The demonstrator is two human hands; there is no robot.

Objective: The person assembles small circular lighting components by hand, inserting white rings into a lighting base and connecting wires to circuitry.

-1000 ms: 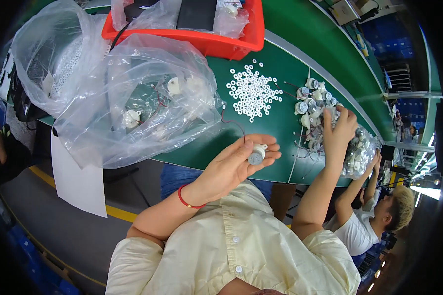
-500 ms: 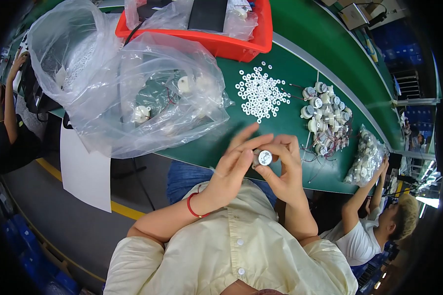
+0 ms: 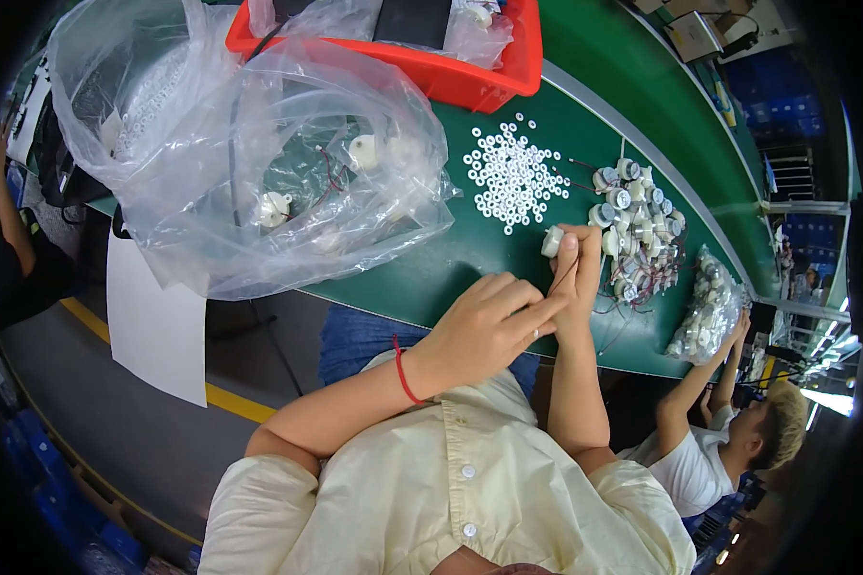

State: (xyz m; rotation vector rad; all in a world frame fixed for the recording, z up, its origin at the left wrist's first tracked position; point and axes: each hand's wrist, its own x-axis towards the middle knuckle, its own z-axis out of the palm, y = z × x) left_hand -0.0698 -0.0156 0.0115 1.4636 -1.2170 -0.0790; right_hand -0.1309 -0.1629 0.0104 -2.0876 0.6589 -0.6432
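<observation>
My right hand (image 3: 577, 278) is raised over the front of the green table, its fingers closed round a small white round component (image 3: 552, 241) with thin wires. The component sticks out at the fingertips, and a dark wire runs down from it along the palm. My left hand (image 3: 497, 326), with a red cord at the wrist, meets the right one at the lower palm. Its fingers are bent and pressed together there; a tiny pale spot shows at them, too small to name. Beyond the hands lies a spread pile of white rings (image 3: 513, 182).
Right of the rings is a heap of wired white-and-silver components (image 3: 633, 225). A clear bag of parts (image 3: 708, 311) lies beyond, under another person's hands. Large open plastic bags (image 3: 288, 192) cover the left, with a red bin (image 3: 484, 91) behind. White sheet (image 3: 153, 321) hangs at the table edge.
The right hand has moved up and away, turning the component from its silver face to its white side. The left hand has left the component and closed its fingers at the right palm.
</observation>
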